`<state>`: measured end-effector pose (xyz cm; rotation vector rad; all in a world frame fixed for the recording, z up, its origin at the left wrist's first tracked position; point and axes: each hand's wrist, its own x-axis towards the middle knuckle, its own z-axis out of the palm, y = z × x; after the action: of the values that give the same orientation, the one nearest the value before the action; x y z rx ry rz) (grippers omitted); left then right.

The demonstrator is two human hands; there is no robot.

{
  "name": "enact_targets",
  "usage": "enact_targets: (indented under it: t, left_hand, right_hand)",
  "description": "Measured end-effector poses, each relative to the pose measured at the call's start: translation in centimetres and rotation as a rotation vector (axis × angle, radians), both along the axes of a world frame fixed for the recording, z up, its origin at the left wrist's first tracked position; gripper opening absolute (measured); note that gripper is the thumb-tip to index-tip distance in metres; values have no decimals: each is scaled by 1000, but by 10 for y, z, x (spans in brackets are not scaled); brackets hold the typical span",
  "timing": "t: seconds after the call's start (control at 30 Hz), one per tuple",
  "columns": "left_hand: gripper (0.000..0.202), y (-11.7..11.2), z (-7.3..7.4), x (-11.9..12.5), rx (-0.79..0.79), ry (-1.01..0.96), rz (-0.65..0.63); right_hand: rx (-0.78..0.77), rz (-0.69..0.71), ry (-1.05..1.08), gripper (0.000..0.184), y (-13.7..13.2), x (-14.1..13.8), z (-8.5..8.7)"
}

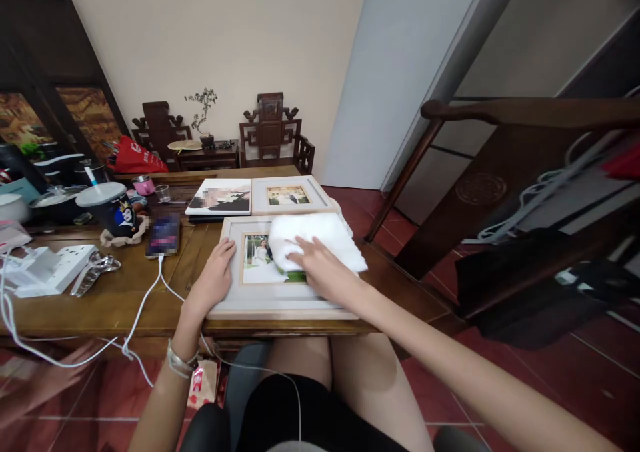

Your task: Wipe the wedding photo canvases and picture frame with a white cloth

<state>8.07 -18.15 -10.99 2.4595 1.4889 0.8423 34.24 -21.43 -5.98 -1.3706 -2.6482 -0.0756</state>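
A light-framed picture frame (225, 300) with a wedding photo (256, 260) inside lies flat at the table's front edge. My left hand (214, 277) grips its left edge, fingers bent over the rim. On the right half of the frame, my right hand (316, 260) presses a folded white cloth (330, 233) against the front, with fingers partly curled on it. The cloth hides the photo's upper right part. Just behind lie another framed photo (320, 202) and a white-bordered photo panel (215, 187).
To the left are a phone (163, 233) on a white cable, a lidded cup (114, 209), a power strip (63, 269) and glasses (93, 272). A wooden chair (450, 205) stands at the right. Another person's blurred hand (60, 372) shows at lower left.
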Motion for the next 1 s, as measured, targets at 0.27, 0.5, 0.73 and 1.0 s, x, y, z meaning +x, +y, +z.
enact_targets:
  t: [0.27,0.5,0.73,1.0]
  left_hand:
    - [46,3,-4,-2,26,-51,-8]
    - [45,5,-7,-1,44,-40,9]
    - [47,5,-8,-2,39,-45,-2]
    - [47,4,-6,0,34,-28,4]
  right_hand:
    - [114,-70,-129,64,70,-9,-5]
    - [-96,46,-186,58,-1,-7,18]
    - [-267,139,-42,52,-67,9,44]
    - [-153,67,5,64,-24,0,14]
